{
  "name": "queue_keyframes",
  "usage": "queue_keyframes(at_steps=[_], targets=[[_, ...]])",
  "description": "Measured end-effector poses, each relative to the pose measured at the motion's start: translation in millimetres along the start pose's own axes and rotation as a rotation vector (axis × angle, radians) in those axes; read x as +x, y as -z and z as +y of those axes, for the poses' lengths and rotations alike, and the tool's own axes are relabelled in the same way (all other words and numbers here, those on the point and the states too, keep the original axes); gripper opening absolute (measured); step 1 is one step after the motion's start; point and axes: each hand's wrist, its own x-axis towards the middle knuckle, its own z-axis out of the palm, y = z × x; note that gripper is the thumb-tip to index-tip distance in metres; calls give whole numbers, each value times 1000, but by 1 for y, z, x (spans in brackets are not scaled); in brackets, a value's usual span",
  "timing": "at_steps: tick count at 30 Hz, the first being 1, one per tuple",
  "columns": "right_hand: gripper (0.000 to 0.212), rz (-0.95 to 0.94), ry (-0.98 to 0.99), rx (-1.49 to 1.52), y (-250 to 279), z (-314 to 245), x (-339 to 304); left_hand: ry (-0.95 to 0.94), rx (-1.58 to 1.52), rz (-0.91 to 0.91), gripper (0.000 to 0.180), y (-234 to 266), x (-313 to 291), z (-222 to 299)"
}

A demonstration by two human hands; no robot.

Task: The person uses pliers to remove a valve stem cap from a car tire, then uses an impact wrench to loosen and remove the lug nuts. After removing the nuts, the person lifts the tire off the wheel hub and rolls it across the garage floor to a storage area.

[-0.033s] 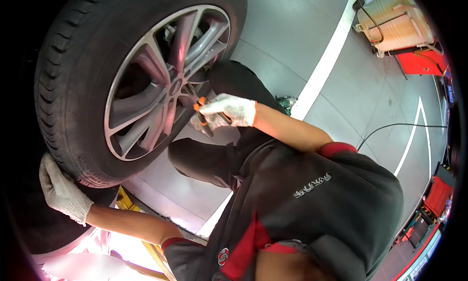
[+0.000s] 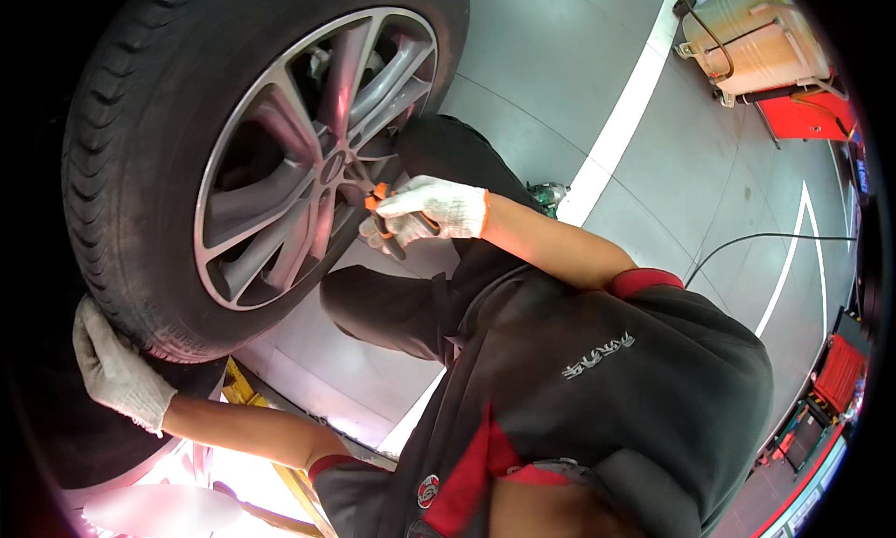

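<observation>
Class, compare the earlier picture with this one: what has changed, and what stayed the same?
Very little: in the picture, the right hand, its orange-and-dark pliers and the wheel sit slightly further left. Nothing was taken hold of or let go. The left hand stays at the wheel's lower edge.

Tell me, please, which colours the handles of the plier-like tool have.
The handles are orange and black, seen best in the head view.

black shirt [image 2: 672, 398] | red neckline panel [image 2: 502, 452] | red sleeve cuffs [image 2: 644, 281] | round badge [image 2: 427, 491] | white knit gloves [image 2: 455, 209] | dark trousers [image 2: 383, 307]
</observation>
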Motion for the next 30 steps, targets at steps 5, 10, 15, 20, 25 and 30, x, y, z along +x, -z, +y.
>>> queue_keyframes(at_steps=[5,10,15,20,25,30], targets=[[19,-104,-28,9,8,-11,26,40,-22,40,40,-1,-2,10],[16,-155,-62,180,11,-18,23,3,121,110,39,-12,-24,25],[21,-313,-150,399,27,-19,36,-286,-61,606,29,-32,-53,-13],[33,-387,-206,427,33,-25,39,-333,-215,126,27,-103,-158,-57],[37,-300,-211,381,37,-27,53,516,-487,-285,46,-173,-223,-48],[38,-257,-174,365,29,-26,52,990,-1001,-555,57,-207,-203,-88]])
